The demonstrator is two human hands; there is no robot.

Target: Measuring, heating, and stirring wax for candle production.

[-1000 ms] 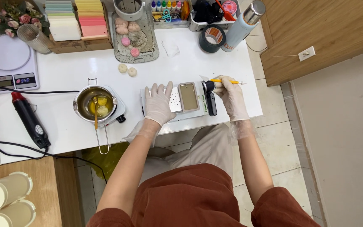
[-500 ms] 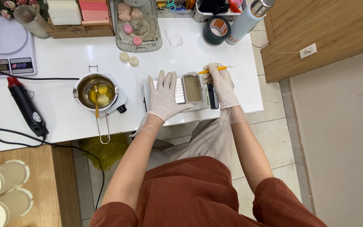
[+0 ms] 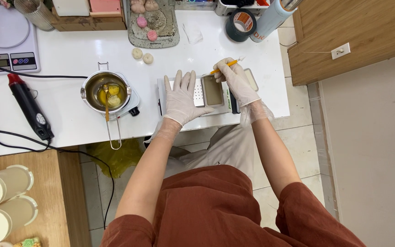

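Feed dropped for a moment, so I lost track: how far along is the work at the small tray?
Done, by the look of it: wax sits melted in the pot on its little burner, and the small tray already holds a dark fill. In hand: the left hand lies flat on the white board beside the tray, while the right hand holds a yellow stick over it. Left: two pale round pieces lie untouched on the table.
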